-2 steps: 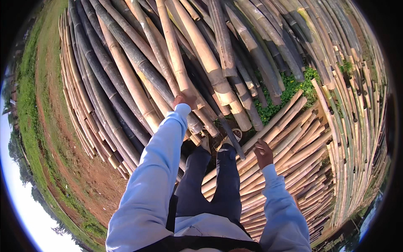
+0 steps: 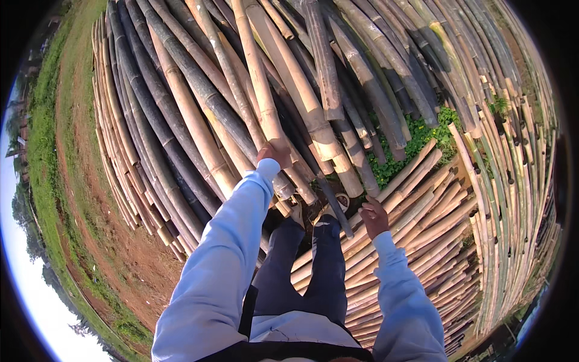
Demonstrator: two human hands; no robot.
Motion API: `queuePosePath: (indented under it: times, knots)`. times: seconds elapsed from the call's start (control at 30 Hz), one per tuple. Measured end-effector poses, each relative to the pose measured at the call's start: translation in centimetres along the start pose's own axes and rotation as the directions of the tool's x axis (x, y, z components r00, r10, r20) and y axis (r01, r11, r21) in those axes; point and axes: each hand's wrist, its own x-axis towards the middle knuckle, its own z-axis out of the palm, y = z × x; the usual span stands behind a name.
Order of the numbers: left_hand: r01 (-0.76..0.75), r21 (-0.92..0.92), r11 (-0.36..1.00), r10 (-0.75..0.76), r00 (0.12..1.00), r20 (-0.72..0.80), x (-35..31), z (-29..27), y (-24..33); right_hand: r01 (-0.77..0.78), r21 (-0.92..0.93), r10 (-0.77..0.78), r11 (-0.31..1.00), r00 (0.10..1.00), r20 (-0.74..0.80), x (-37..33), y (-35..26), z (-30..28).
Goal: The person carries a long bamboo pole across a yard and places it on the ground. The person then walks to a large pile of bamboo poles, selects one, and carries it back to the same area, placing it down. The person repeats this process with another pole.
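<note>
My left hand [image 2: 274, 153] is closed around a pale tan bamboo pole [image 2: 269, 117] near its near end, at the middle of the view. Beside that pole lies a dark grey-green bamboo pole [image 2: 199, 84]. On the other side rests a thicker pale bamboo pole [image 2: 315, 123]. My right hand [image 2: 374, 218] hangs over the near ends of a lower bamboo stack [image 2: 416, 208], its fingers loosely bent and somewhat apart. Nothing shows in it. A thin dark pole [image 2: 335, 206] slants between my right hand and my feet.
My feet [image 2: 339, 202] stand in a narrow gap between the stacks. More bamboo poles [image 2: 506, 181] lie along the right. Green weeds [image 2: 416, 136] grow between the piles. Reddish bare soil [image 2: 120, 259] and a grass strip [image 2: 45, 133] run along the left.
The view has shifted slightly, so the poles appear lower and further right. My right hand has moved a little forward over the lower stack; my left hand keeps its hold.
</note>
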Motion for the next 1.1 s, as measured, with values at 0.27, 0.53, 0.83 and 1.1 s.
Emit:
queuePosePath:
  times: [0.27,0.53,0.83,1.1]
  knots:
    - [0.021,-0.604,0.797,0.361,0.785,0.503,-19.0,4.9,-2.3,-0.098,-0.048,0.099,0.994,0.995,0.02,14.1,-17.2,7.9]
    - [0.159,-0.763,0.626,0.558,0.592,0.581,-31.3,12.4,-1.0,-0.008,-0.312,0.068,0.95,0.981,0.18,10.0,-19.8,6.8]
    - [-0.563,-0.093,0.821,0.403,0.457,0.793,-29.1,9.2,-4.3,0.038,-0.32,-0.09,0.947,0.985,-0.15,-5.2,-7.9,-1.4]
    - [-0.901,0.304,0.311,0.487,0.425,0.763,-18.1,5.8,-3.2,-0.471,0.007,0.419,0.882,0.779,-0.466,-32.2,8.4,-5.0]
